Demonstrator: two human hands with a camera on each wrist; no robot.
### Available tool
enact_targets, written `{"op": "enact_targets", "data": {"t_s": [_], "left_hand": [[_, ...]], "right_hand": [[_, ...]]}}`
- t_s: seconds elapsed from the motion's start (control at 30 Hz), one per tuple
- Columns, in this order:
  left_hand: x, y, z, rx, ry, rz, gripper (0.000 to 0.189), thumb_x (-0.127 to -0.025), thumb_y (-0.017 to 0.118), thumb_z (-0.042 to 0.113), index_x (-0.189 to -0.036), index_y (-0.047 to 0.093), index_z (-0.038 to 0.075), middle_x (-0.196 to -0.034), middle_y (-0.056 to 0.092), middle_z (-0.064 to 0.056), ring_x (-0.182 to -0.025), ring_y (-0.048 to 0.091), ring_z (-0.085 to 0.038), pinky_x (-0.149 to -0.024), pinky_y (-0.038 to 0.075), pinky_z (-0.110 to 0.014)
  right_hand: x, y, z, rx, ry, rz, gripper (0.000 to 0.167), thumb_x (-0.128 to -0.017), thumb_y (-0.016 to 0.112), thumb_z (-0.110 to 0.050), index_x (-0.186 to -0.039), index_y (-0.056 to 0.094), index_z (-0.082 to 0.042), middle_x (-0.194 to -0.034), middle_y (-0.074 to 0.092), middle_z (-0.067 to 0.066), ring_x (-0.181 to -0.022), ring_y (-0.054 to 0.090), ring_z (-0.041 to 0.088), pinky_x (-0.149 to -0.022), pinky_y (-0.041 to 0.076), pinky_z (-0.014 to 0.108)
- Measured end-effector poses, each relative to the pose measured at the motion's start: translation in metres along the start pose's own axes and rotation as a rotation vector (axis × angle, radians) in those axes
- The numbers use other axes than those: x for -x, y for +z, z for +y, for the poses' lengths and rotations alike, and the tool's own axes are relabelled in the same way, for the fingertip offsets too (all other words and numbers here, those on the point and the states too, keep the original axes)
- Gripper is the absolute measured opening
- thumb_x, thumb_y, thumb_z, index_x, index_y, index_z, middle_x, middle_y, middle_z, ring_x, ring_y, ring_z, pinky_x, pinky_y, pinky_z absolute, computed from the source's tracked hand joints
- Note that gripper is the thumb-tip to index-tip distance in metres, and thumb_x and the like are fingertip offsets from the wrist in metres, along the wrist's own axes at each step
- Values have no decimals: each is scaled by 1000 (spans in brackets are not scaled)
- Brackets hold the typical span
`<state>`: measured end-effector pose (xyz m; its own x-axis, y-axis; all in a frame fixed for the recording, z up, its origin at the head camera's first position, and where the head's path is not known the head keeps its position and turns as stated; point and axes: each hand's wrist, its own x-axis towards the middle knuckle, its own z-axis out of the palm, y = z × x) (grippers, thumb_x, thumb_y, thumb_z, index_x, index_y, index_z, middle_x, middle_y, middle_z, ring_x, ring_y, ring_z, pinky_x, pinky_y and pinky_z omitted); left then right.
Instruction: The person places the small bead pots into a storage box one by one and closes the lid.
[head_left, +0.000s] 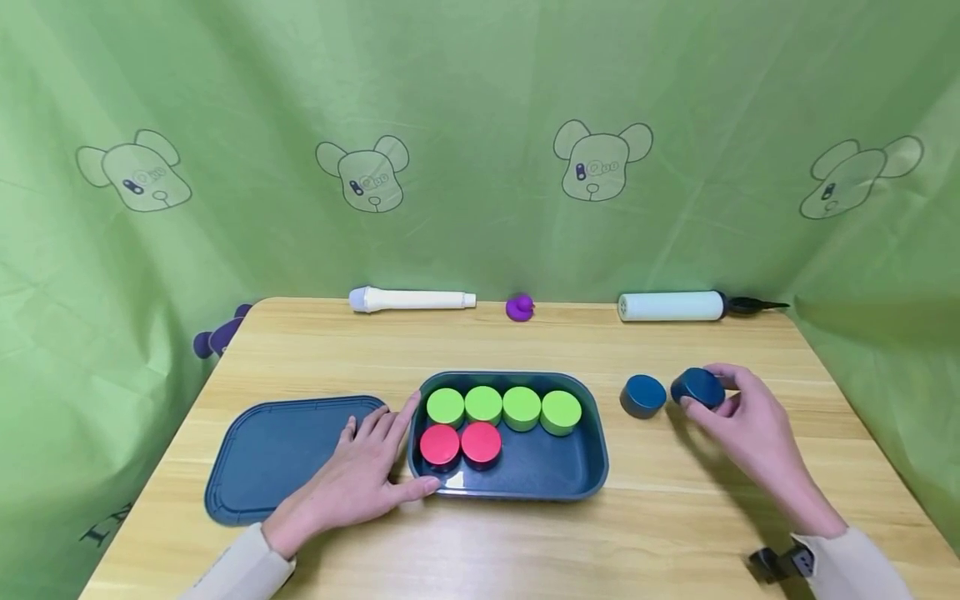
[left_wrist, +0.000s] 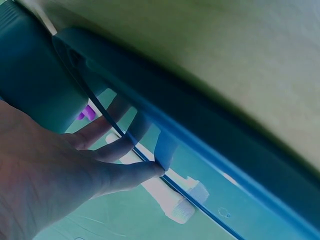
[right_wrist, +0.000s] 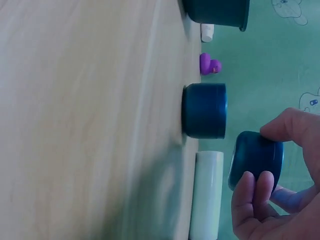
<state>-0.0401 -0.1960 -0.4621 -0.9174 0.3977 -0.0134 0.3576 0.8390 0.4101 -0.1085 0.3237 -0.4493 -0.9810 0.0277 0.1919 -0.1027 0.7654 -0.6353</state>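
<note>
My right hand (head_left: pixel 757 421) pinches a short, dark blue round cylinder (right_wrist: pixel 256 160) between thumb and fingers. In the right wrist view that cylinder is tilted and held off the table. A second blue cylinder (head_left: pixel 642 397) stands upright on the table just left of it. My left hand (head_left: pixel 360 475) lies with its fingers spread at the left end of a dark blue tray (head_left: pixel 540 492), index finger and thumb at its rim. Inside the tray, several green cylinders (head_left: pixel 483 406) form the back row, with two red cylinders (head_left: pixel 481 444) in front at the left.
A flat dark blue lid (head_left: pixel 277 454) lies left of the tray, partly under my left hand. Along the table's back edge are a white microphone (head_left: pixel 412 300), a purple duck (head_left: pixel 520 307) and a pale hand pump (head_left: pixel 671 306). Green curtain (head_left: pixel 480 233) hangs behind.
</note>
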Motion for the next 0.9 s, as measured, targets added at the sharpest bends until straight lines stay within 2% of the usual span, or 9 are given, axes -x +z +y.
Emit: {"op": "enact_targets", "data": {"t_s": [0.2, 0.43, 0.67, 0.9], "left_hand": [[1, 0, -1, 3, -24, -17, 112, -97, 62, 79, -178, 3, 29, -163, 47, -21, -156, 33, -48, -119, 15, -82], [0, 0, -1, 2, -14, -10, 112, -97, 62, 78, -178, 3, 29, -162, 48, -21, -155, 34, -47, -119, 15, -83], [0, 0, 0, 6, -20, -11, 112, -97, 63, 78, -178, 4, 29, -162, 47, -21, -155, 34, -47, -119, 15, -82], [0, 0, 0, 7, -19, -17, 112, -97, 61, 80, -178, 4, 29, -162, 47, -22, -155, 34, -48, -119, 15, -83]], "right_hand": [[3, -3, -8, 1, -35, 47, 64, -100, 83, -30, -149, 58, 2, -116, 63, 18, -79, 56, 11, -62, 43, 23], [9, -5, -19, -30, -57, 83, 66, -98, 85, -29, -151, 59, -1, -109, 61, 15, -81, 56, 10, -65, 44, 19], [12, -4, -31, -80, -114, 65, 63, -97, 86, -26, -151, 61, -5, -111, 60, 10, -82, 57, 12, -68, 46, 16], [13, 1, -40, -115, -150, 47, 60, -97, 86, -19, -149, 62, -3, -113, 59, 11, -83, 58, 13, -70, 47, 14]]}}
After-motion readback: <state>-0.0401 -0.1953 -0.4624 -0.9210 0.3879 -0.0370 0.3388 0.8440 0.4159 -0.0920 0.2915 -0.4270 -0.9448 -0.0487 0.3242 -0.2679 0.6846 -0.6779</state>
